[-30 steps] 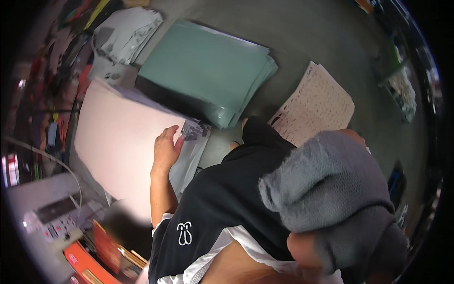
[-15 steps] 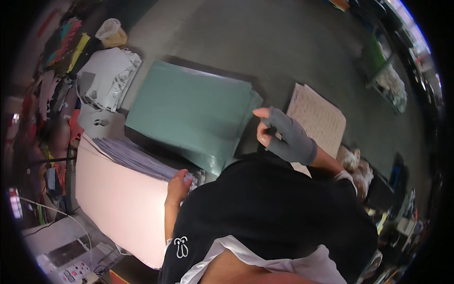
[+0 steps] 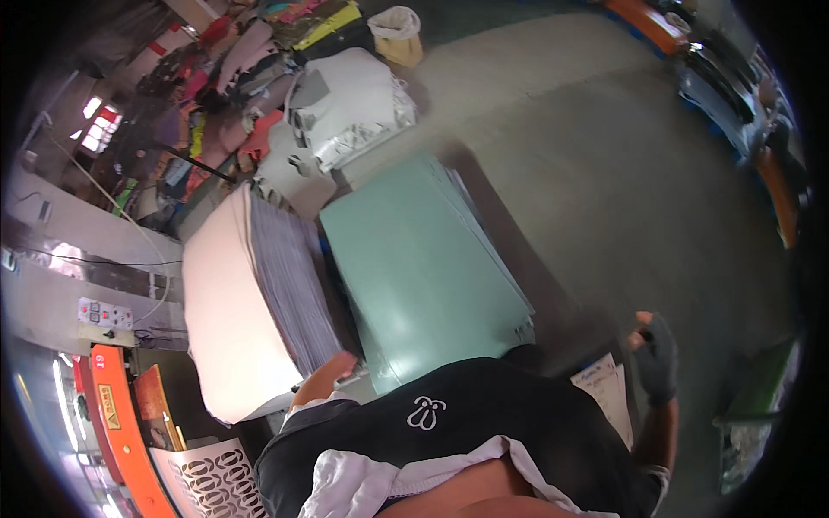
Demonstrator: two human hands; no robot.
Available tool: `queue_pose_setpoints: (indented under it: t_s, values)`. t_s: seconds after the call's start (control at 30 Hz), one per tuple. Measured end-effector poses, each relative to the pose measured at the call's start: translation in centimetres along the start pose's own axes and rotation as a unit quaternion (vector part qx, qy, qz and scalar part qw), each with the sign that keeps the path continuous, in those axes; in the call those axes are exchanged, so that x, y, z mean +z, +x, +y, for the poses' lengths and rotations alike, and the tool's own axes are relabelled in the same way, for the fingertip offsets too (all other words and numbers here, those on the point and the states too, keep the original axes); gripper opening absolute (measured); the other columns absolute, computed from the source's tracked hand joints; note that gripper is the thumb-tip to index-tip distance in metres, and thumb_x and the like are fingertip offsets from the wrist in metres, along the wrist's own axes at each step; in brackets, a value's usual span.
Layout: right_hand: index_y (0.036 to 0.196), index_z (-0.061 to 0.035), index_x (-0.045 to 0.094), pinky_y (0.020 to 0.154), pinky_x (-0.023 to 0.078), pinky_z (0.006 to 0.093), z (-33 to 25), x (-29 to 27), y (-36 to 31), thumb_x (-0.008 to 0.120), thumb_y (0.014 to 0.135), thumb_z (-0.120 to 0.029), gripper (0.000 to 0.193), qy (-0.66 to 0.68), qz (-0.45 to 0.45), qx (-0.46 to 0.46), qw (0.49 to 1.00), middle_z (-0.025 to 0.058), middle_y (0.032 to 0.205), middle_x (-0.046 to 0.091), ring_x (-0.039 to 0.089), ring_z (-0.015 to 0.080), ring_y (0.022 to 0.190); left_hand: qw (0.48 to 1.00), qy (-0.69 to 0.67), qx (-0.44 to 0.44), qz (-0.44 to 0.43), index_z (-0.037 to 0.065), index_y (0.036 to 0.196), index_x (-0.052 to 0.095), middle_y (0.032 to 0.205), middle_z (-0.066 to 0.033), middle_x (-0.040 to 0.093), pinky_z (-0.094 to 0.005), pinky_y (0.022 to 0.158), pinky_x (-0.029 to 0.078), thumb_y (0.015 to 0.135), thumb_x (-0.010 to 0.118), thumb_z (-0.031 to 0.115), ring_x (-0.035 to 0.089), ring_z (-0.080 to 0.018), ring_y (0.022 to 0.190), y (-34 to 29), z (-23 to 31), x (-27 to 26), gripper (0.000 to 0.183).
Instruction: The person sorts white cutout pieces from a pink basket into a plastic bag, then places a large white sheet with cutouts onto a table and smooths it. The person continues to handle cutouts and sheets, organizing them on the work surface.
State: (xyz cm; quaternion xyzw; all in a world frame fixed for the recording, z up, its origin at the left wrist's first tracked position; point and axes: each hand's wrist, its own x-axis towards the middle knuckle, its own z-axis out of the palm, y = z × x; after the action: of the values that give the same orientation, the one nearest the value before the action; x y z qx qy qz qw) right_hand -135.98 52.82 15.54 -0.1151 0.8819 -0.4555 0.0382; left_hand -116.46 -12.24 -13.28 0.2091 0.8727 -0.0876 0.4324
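Observation:
My left hand [image 3: 344, 368] is bare and rests at the near end of a tall stack of grey-edged sheets [image 3: 298, 285] with a pale pink top [image 3: 233, 319]. Its fingers are partly hidden and blurred. Right of that stack lies a stack of glossy green sheets [image 3: 423, 268], its edges slightly uneven at the right. My right hand [image 3: 654, 356], in a grey fingerless glove, hangs out to the right with loosely bent fingers apart and nothing visible in them. Beside it, a cream sheet with handwriting [image 3: 609, 393] is partly covered by my body.
White and grey cut sheets [image 3: 350, 108] are piled beyond the stacks, near a white-and-tan sack [image 3: 397, 36]. Colourful scraps [image 3: 233, 95] heap up at the far left. An orange machine frame [image 3: 129, 440] stands at the near left, beside a sheet with cut-outs [image 3: 216, 479]. A green crate [image 3: 760, 388] is at right.
My view and body have turned left, bringing the orange frame into sight. My right hand has moved away from the green stack, out to the right. My left hand stays by the pink-topped stack.

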Motion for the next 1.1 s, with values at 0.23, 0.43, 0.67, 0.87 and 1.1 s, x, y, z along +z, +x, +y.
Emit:
queue_pose_setpoints:
  t_s: [0.23,0.43,0.67,0.87,1.1]
  values:
    - [0.119,-0.001,0.048,0.091,0.036,0.0279,11.0,-23.0,4.8,0.049,0.086,-0.01,0.034,-0.09,0.194,0.122,0.969,0.0092,0.118,0.05,0.046,0.0164,0.107,0.8,-0.376,-0.453,0.118,0.01,0.087,0.062,0.091,-0.011,0.061,-0.0412,0.067,0.047,0.079,0.05,0.023,0.059,-0.0224,0.082,10.6,-27.9,-11.2,0.02]
    - [0.116,-0.0019,0.05,0.089,0.035,0.0269,9.1,-27.5,15.8,0.043,0.09,-0.019,0.031,-0.252,0.385,0.087,0.884,0.0068,0.112,0.049,0.045,0.0155,0.102,0.82,-0.462,-0.005,0.339,0.008,0.095,0.058,0.091,-0.0122,0.059,-0.039,0.07,0.047,0.077,0.053,0.02,0.058,-0.0242,0.081,48.9,-11.0,-54.8,0.023]
    - [0.109,-0.0044,0.053,0.08,0.039,0.028,27.0,-8.4,43.5,0.039,0.09,-0.022,0.03,0.029,0.094,0.219,0.971,0.0048,0.095,0.052,0.048,0.0144,0.087,0.777,-0.309,0.527,0.152,0.01,0.114,0.051,0.107,-0.0132,0.056,-0.0386,0.085,0.041,0.081,0.055,0.032,0.052,-0.0281,0.102,45.2,-0.4,-72.8,0.039]
    - [0.109,-0.0045,0.054,0.081,0.04,0.0302,35.4,-7.0,62.9,0.042,0.088,-0.024,0.031,-0.079,-0.065,0.355,0.929,0.0071,0.099,0.054,0.05,0.0179,0.091,0.688,-0.561,-0.313,0.336,0.007,0.076,0.06,0.071,-0.0122,0.061,-0.04,0.06,0.046,0.068,0.053,0.021,0.061,-0.0254,0.068,42.0,-33.9,-69.1,0.017]
    - [0.109,-0.0045,0.055,0.082,0.041,0.0328,47.2,-7.1,89.2,0.046,0.085,-0.025,0.033,-0.244,-0.167,0.412,0.862,0.0099,0.105,0.056,0.052,0.0219,0.096,0.568,-0.655,-0.292,0.404,0.009,0.076,0.058,0.07,-0.0041,0.06,-0.0308,0.054,0.045,0.075,0.055,0.023,0.057,-0.0149,0.059,42.4,-42.3,-66.1,0.014]
